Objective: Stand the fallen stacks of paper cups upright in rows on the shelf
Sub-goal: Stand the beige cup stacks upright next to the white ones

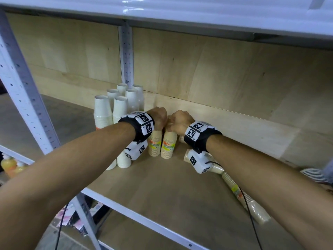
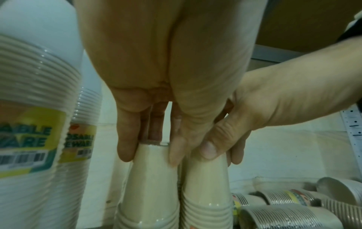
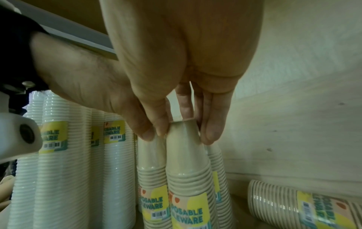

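Two upright tan cup stacks with yellow labels stand side by side mid-shelf. My left hand (image 1: 159, 118) grips the top of the left tan stack (image 1: 154, 145) from above; the left wrist view shows the left hand (image 2: 150, 148) with fingers curled round the left tan stack (image 2: 150, 178). My right hand (image 1: 178, 121) pinches the top of the right tan stack (image 1: 168, 146); the right wrist view shows the right hand (image 3: 184, 131) on that right tan stack (image 3: 186, 162). A third tan stack (image 3: 217, 162) stands just behind. Fallen tan stacks (image 1: 239, 190) (image 3: 293, 206) lie on the shelf to the right.
Several white cup stacks (image 1: 102, 112) (image 3: 58, 170) stand upright in rows at the left, next to my left wrist. The wooden shelf board (image 1: 162, 195) has a back wall close behind the stacks, a metal upright (image 1: 127, 55) and an upper shelf (image 1: 180, 13) overhead.
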